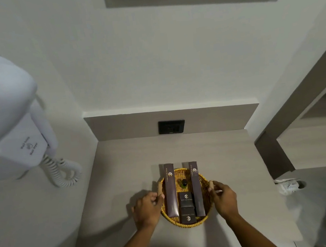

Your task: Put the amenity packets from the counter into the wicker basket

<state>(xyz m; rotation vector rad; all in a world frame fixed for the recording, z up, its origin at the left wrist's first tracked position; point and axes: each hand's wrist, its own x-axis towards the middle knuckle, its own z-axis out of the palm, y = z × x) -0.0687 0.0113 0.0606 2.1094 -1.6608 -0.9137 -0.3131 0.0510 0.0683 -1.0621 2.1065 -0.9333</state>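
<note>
A round yellow wicker basket (186, 224) sits on the grey counter (126, 168) near its front edge. Inside lie two long dark brown packets, one on the left (171, 191) and one on the right (196, 188), both sticking out over the far rim. Two small dark boxes (186, 199) (188, 216) lie between them, and a small dark-capped bottle (184, 182) lies behind those. My left hand (148, 208) grips the basket's left wooden handle (160, 188). My right hand (224, 197) grips the right handle (210, 185).
A white wall-mounted hair dryer (6, 125) with a coiled cord (64, 173) hangs at the left. A black wall socket (171, 126) sits in the backsplash behind the basket. A shelf unit (310, 143) stands to the right, a white shoe (289, 185) below it.
</note>
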